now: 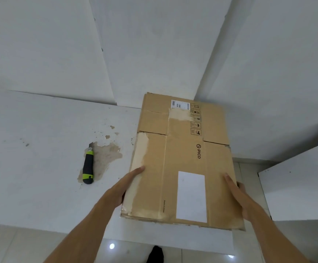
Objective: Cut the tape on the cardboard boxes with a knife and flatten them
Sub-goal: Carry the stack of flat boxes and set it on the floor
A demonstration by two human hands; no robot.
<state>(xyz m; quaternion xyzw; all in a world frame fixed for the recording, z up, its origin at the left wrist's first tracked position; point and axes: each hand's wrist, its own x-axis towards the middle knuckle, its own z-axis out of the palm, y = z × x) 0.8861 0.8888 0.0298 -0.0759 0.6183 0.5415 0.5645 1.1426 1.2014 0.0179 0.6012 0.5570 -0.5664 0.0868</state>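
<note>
both hands, left (124, 184) and right (237, 194), grasp the flattened cardboard box (181, 160) by its side edges. the knife (88, 167) lies on the table (40, 149) at nine o'clock of the box, untouched.

A white table (40, 186) with a chipped, brownish patch (106, 156); glossy floor tiles (192, 255) below; a dark shape (155, 254), perhaps a foot.

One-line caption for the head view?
Both hands hold a flattened cardboard box; knife lies on the table.
</note>
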